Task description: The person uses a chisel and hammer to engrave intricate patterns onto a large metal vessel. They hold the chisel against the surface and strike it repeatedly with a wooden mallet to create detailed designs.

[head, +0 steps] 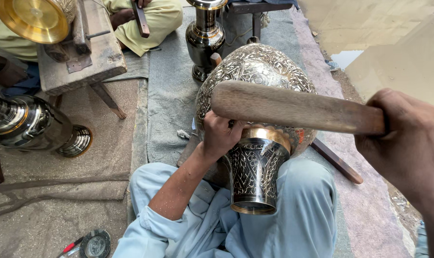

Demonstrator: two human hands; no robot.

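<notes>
The person is sitting on the floor in pale blue clothes with a large engraved brass vase (255, 76), round-bodied and covered in fine silver-and-black patterning, lying across the lap, its flared dark foot (255, 177) pointing toward the camera. The left hand (220, 134) is curling against the vase where the body is narrowing to the golden band above the foot; whether the fingers are gripping anything small cannot be told. The right hand (408, 143) is closing fully around the end of a thick, rounded wooden mallet (293, 109), which is reaching across in front of the vase body. A grey cloth mat (171, 95) is lying beneath the work. Behind the vase a tall black-and-silver metal stand (205, 40) is standing upright. To the left, a worn wooden bench (90, 55) is carrying a shiny golden brass dish (32, 19), and another person in yellow-green clothing (157, 21) is sitting beyond it.
</notes>
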